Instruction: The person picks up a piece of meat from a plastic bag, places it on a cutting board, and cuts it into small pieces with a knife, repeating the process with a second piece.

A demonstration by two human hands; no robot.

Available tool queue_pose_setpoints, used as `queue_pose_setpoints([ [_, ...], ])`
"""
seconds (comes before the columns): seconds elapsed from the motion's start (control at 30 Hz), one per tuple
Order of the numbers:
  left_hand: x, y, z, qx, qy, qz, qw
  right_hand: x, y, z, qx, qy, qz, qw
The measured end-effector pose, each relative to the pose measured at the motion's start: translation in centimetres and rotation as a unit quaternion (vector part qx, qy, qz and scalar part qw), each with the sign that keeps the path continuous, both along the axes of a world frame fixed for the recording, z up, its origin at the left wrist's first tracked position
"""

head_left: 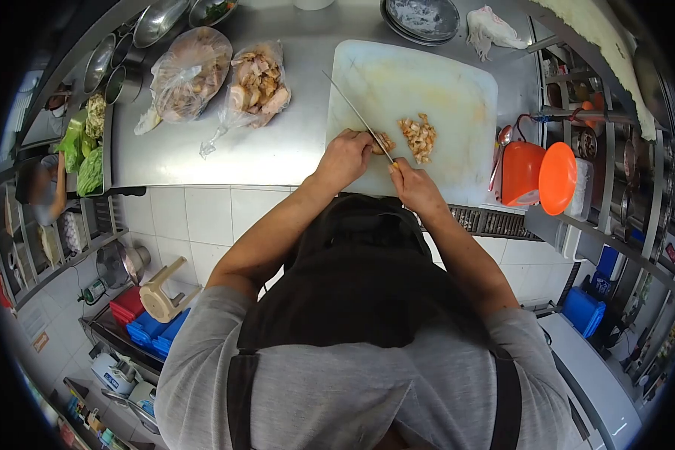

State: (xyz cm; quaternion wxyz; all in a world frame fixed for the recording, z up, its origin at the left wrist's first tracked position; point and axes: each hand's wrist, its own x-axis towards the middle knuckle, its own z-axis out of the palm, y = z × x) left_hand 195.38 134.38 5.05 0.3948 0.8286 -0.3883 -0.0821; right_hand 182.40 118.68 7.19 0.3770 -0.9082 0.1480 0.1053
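On the white cutting board [457, 90], my right hand [416, 187] grips the handle of a long knife [355, 107]. The blade points up and to the left. My left hand [343, 159] has its fingers curled on a piece of meat [383, 143], close against the blade. Right of the knife lies a small heap of chopped meat [418, 138]. Two clear plastic bags of meat stand left of the board, a round one [191, 73] and a smaller one [258, 84].
Metal bowls [421, 16] and a white cloth [495, 30] lie behind the board. At its right are a spoon [496, 157] and orange containers [520, 172]. Green vegetables [90, 171] sit at the left end. Another person [46, 187] is at the far left.
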Motion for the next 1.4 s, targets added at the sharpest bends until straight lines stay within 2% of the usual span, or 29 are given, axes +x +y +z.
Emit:
queue_pose_setpoints([
  [0.23, -0.2, -0.2, 0.1, 0.006, -0.012, 0.012, 1.0, -1.1, -0.8, 4.5, 0.013, -0.013, 0.008, 1.0],
  [0.37, -0.3, -0.3, -0.2, 0.002, -0.019, 0.01, 1.0, -1.3, -1.1, 5.1, 0.033, 0.035, 0.031, 0.998],
  [0.43, -0.5, -0.3, -0.1, 0.001, -0.019, 0.016, 1.0, -1.1, -0.8, 4.6, 0.041, 0.059, 0.024, 0.997],
  [0.57, -0.1, -0.1, -1.0, -0.017, -0.026, 0.011, 0.999, 0.0, 0.2, 0.5, 0.022, -0.002, 0.008, 1.0],
  [0.7, 0.0, 0.2, -0.1, -0.003, -0.034, -0.002, 0.999, -0.1, 0.3, -0.3, 0.019, -0.058, 0.007, 0.998],
  [0.83, 0.8, 0.4, 0.7, -0.007, -0.035, -0.047, 0.998, -1.3, -0.1, 1.6, 0.066, -0.097, -0.011, 0.993],
  [0.9, 1.1, 0.6, 1.2, -0.006, -0.027, -0.073, 0.997, -2.4, -0.3, 4.6, 0.102, -0.05, -0.084, 0.99],
  [0.97, 1.7, 0.1, 1.9, 0.072, -0.03, -0.076, 0.994, -3.5, -1.2, 4.4, 0.09, -0.025, -0.106, 0.99],
  [1.0, 1.9, -0.4, 2.3, 0.071, -0.032, -0.078, 0.994, -4.1, -1.7, 4.1, 0.079, 0.001, -0.127, 0.989],
  [1.07, 2.4, -1.6, 2.9, 0.075, -0.107, -0.168, 0.977, -5.2, -2.4, 3.2, 0.065, 0.001, -0.129, 0.989],
  [1.17, 3.2, -2.1, 0.2, 0.077, -0.113, -0.23, 0.963, -6.1, -2.3, 2.8, 0.038, 0.003, -0.125, 0.991],
  [1.3, 1.7, -2.0, 1.3, 0.137, -0.066, -0.178, 0.972, -6.2, -1.7, 2.4, 0.016, 0.033, -0.116, 0.993],
  [1.37, 0.1, -2.1, 1.4, 0.15, -0.073, -0.06, 0.984, -5.9, -1.4, 2.2, 0.022, 0.031, -0.105, 0.994],
  [1.4, -0.3, -2.1, 1.2, 0.151, -0.072, -0.059, 0.984, -5.6, -1.2, 2.1, 0.027, 0.029, -0.094, 0.995],
])
